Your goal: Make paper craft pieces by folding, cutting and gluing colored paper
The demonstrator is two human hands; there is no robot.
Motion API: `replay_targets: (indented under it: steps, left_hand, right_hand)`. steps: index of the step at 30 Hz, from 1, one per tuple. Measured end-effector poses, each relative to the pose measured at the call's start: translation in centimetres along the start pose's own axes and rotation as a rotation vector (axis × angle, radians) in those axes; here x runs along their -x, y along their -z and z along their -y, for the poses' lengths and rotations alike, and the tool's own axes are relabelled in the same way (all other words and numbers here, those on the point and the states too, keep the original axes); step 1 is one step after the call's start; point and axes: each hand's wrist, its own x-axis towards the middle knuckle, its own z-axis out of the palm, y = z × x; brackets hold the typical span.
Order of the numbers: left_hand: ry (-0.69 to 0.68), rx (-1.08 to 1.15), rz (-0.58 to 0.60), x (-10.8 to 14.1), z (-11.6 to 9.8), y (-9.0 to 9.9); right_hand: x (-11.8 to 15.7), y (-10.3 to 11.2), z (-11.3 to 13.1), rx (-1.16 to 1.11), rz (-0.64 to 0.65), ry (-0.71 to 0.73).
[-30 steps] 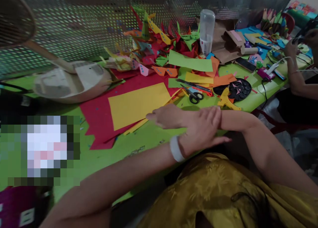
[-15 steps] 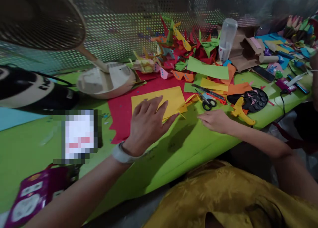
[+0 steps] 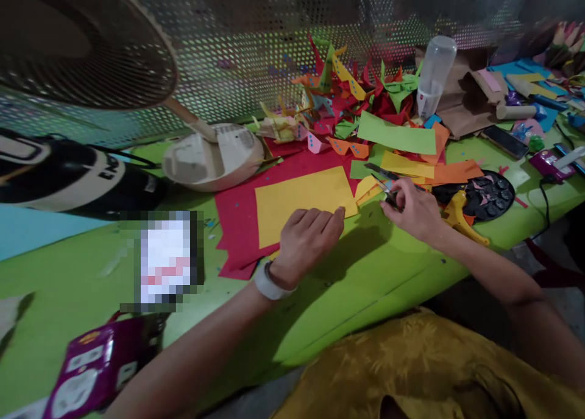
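My right hand (image 3: 414,209) has its fingers closed around the scissors (image 3: 387,190), whose blades point left and away over scraps of yellow paper. The handles are mostly hidden by the fingers. At the near edge of a yellow paper sheet (image 3: 301,197) is my left hand (image 3: 313,239), its fingers curled over that edge and its thumb hidden. Under the yellow sheet lies red paper (image 3: 235,224). Just right of my right hand a yellow hot glue gun (image 3: 459,215) rests on a black moulded tray (image 3: 489,197).
A fan with a round base (image 3: 214,175) stands at the left beside a black appliance (image 3: 82,175). A purple power strip (image 3: 86,370) and a blurred-out device (image 3: 167,257) lie nearer. Folded paper shapes (image 3: 351,90), a clear bottle (image 3: 436,72) and a phone (image 3: 505,140) are farther back.
My right hand has moved to the scissors and closed on them. My left hand has slid back from flat on the yellow sheet to its near edge, fingers curled. The view has shifted left.
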Motion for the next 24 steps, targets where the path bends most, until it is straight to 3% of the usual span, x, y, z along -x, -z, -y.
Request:
replay_targets:
  steps: [3, 9, 12, 16, 19, 24]
  left_hand:
    - [-0.050, 0.000, -0.018, 0.4, 0.0, 0.6]
    - [-0.067, 0.126, -0.117, 0.8, 0.4, 0.7]
    - [0.097, 0.237, -0.137, 0.9, 0.5, 0.3]
    - [0.385, 0.593, -0.031, 1.4, 0.2, -0.3]
    - [0.418, 0.775, 0.021, 1.8, -0.1, -0.5]
    - [0.425, 0.828, 0.002, 2.3, -0.2, -0.6]
  right_hand:
    - [0.5, -0.2, 0.1, -0.039, -0.109, -0.035]
    - [1.6, -1.2, -0.3, -0.101, -0.138, 0.144]
    - [1.8, -1.5, -0.7, -0.153, -0.213, 0.177]
    - [1.7, -1.5, -1.0, -0.208, -0.273, 0.190]
    - [1.6, -1.5, -1.0, -0.200, -0.286, 0.230]
    - [1.7, -1.7, -0.9, -0.141, -0.284, 0.284]
